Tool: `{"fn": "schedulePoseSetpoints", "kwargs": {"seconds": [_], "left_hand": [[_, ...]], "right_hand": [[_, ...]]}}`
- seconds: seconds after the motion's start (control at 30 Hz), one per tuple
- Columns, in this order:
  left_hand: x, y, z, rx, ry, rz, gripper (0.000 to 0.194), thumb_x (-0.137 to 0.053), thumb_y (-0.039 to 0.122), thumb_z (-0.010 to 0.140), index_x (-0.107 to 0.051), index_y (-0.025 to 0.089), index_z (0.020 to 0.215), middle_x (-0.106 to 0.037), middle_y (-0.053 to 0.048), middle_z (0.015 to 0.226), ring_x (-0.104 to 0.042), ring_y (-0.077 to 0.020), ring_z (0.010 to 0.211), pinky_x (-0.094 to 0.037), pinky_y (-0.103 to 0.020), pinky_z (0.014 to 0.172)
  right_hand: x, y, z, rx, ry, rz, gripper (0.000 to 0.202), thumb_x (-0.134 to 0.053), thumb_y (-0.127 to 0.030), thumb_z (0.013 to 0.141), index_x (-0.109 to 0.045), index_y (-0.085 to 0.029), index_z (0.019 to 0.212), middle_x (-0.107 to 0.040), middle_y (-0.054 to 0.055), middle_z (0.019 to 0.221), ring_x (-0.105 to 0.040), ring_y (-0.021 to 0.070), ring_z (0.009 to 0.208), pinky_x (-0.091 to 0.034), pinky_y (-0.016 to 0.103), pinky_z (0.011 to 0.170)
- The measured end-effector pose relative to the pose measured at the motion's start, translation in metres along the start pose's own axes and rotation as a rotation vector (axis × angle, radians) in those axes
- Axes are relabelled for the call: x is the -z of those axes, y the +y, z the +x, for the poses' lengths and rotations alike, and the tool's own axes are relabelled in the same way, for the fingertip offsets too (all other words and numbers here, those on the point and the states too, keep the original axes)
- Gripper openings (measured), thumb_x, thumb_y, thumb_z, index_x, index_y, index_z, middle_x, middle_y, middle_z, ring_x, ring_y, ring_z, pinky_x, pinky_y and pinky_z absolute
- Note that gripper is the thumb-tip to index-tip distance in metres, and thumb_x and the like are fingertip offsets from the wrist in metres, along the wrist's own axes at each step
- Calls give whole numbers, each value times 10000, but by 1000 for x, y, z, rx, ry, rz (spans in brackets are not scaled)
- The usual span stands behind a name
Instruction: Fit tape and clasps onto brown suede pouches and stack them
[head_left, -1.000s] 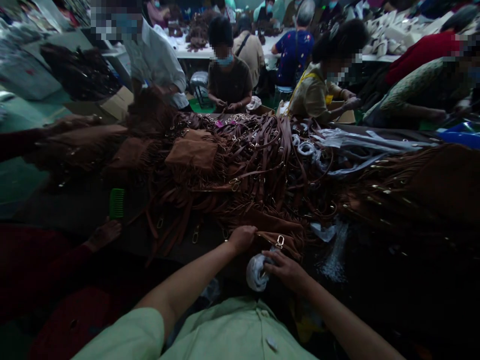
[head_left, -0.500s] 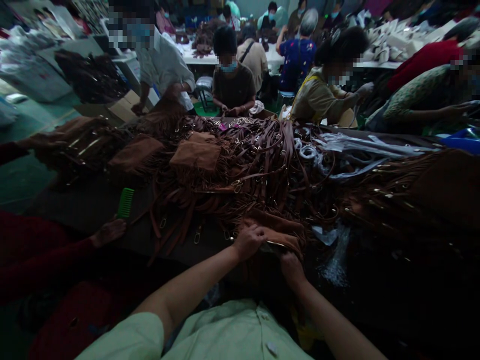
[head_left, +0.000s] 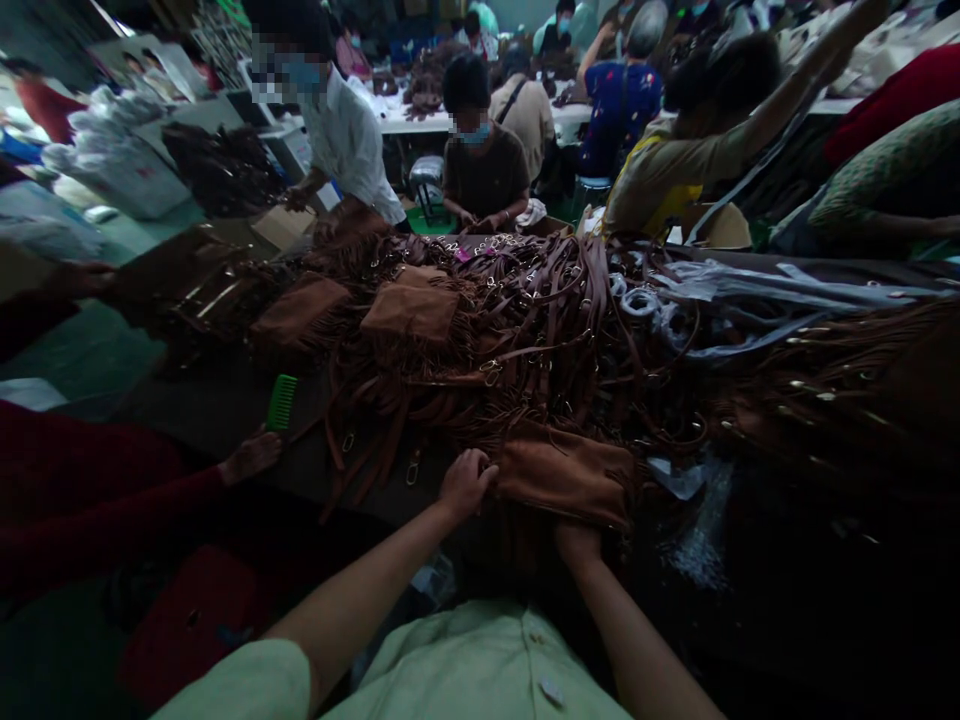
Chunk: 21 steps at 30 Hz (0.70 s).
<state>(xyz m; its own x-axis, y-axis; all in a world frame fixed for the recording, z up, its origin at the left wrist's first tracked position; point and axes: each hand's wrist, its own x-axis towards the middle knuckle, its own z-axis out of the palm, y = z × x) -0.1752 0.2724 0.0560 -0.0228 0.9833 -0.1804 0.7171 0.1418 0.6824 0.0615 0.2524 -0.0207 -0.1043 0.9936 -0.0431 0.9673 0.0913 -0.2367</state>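
On the dark table [head_left: 202, 400], I should steady the left end of the brown bag [head_left: 566, 470] while working gently along its near edge. It lies just right of my curled left hand [head_left: 466, 485], whose grip I can't tell, and just beyond my right hand [head_left: 577, 548], its fingers hidden, hold unclear.

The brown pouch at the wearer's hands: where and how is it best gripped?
Probably by its near long edge, from the wearer's side: the brown pouch lies broadside, that edge facing the wearer, while straps crowd beyond it. The right hand is partly hidden under that edge; the left hand is at its left end.
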Motion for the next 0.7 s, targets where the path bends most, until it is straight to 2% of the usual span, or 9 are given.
{"fn": "schedulePoseSetpoints", "kwargs": {"seconds": [0.1, 0.17, 0.23, 0.33, 0.43, 0.5, 0.57, 0.63, 0.7], "left_hand": [[-9, -21, 0, 238, -369, -282, 424, -510, 537, 806, -600, 128, 876, -589, -20, 733, -544, -137, 655, -427, -257, 610], [-14, -28, 1, 264, -566, -443, 517, -588, 598, 706, -618, 103, 849, -572, -6, 663, -506, -113, 563, -387, -235, 540], [-16, -30, 2, 247, -655, -508, 556, -659, 611, 615, -642, 89, 806, -561, -1, 628, -471, -95, 529, -357, -224, 519], [-11, -23, 3, 248, -706, -522, 555, -687, 609, 578, -661, 87, 764, -561, -2, 613, -438, -80, 515, -317, -213, 503], [-5, -16, 4, 250, -734, -543, 539, -691, 598, 588, -669, 82, 741, -536, 4, 570, -406, -73, 498, -279, -211, 489], [-4, -14, 3, 223, -759, -572, 513, -712, 565, 582, -676, 80, 746, -511, 15, 543, -383, -69, 491, -260, -211, 487], [-5, -14, 3, 187, -752, -560, 471, -729, 523, 574, -677, 84, 738, -487, 29, 523, -363, -65, 483, -243, -210, 483], [-7, -18, 3, 156, -683, -470, 409, -714, 481, 593, -677, 94, 718, -481, 36, 516, -369, -70, 483, -242, -209, 483], [-9, -22, 4, 122, -583, -339, 345, -665, 443, 643, -689, 105, 711, -507, 29, 522, -411, -86, 499, -266, -212, 496]], "right_hand": [[18, -11, -16, 66, -42, -87, 384, -444, -92, 802, -629, -73, 1138, -576, 199, 1213, -470, 327, 1205, -291, 488, 1048], [35, -18, -31, 35, -58, -136, 370, -443, -80, 794, -653, -87, 1098, -604, 206, 1151, -506, 327, 1158, -301, 489, 1023], [53, -26, -46, -2, -65, -146, 348, -425, -100, 822, -666, -127, 1073, -617, 187, 1112, -550, 307, 1085, -336, 470, 976], [67, -46, -59, -12, -150, 39, 329, -377, -273, 916, -657, -211, 1076, -630, 123, 1089, -606, 237, 937, -414, 370, 850], [62, -70, -51, -114, -387, 385, 397, -421, -482, 892, -669, -208, 1038, -677, 86, 930, -633, 205, 824, -437, 275, 709], [52, -82, -40, -171, -504, 612, 437, -435, -514, 873, -680, -172, 992, -686, 81, 859, -637, 197, 791, -431, 242, 656], [43, -86, -30, -120, -514, 750, 439, -387, -477, 902, -676, -152, 964, -687, 77, 854, -632, 180, 797, -425, 221, 654], [40, -80, -26, -43, -484, 674, 428, -338, -419, 933, -667, -145, 916, -683, 74, 834, -625, 162, 789, -417, 214, 673], [44, -64, -26, -13, -474, 411, 395, -339, -372, 943, -654, -148, 863, -678, 75, 791, -626, 159, 750, -408, 223, 666]]}}
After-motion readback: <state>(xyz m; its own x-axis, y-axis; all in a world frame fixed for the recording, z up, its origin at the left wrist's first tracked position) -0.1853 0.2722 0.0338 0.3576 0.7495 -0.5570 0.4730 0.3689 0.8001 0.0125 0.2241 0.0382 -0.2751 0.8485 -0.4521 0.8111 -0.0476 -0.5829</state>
